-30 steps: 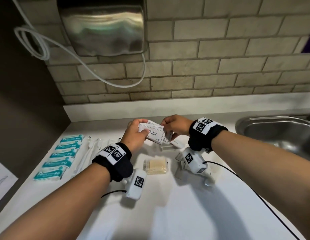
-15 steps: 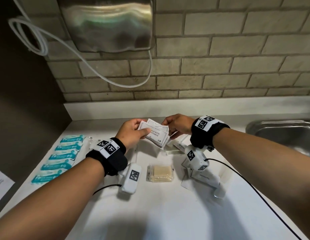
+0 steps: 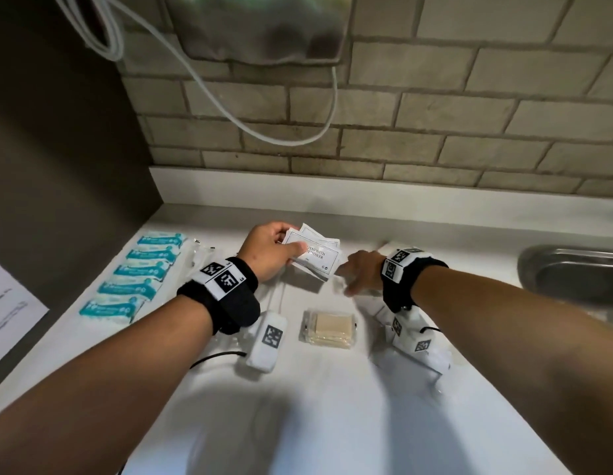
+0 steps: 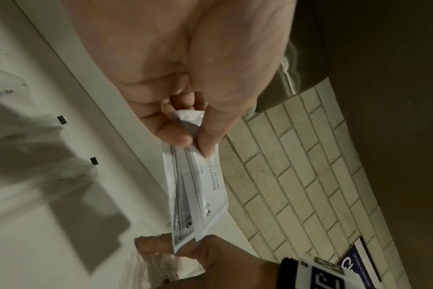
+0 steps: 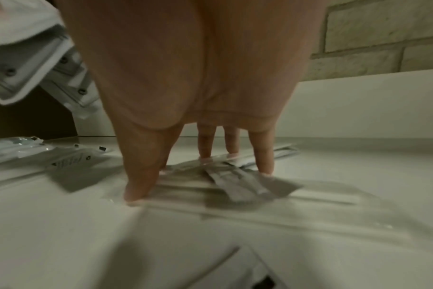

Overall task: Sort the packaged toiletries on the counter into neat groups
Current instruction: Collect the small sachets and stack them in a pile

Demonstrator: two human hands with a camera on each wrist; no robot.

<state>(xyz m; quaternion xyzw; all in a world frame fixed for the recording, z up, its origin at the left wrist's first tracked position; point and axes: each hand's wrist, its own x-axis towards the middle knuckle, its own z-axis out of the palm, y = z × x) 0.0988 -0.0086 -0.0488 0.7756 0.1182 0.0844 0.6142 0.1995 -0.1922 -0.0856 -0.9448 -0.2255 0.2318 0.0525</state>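
Flat white paper shampoo sachets (image 3: pixel 315 257), fanned at frame centre above the white counter (image 3: pixel 332 406), sit pinched between thumb and curled fingers of my left hand (image 3: pixel 269 250). Only my right wrist view shows my right hand (image 3: pixel 361 272) spread, straight fingertips (image 5: pixel 136 192) pressing glossy, crinkled clear wrappers (image 5: pixel 235 181). Head view adds soft teal packets (image 3: pixel 130 286) at left and a beige soap bar (image 3: pixel 329 329).

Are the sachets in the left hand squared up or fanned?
Fanned: the sachets show offset corners, pinched at one end by the left hand.
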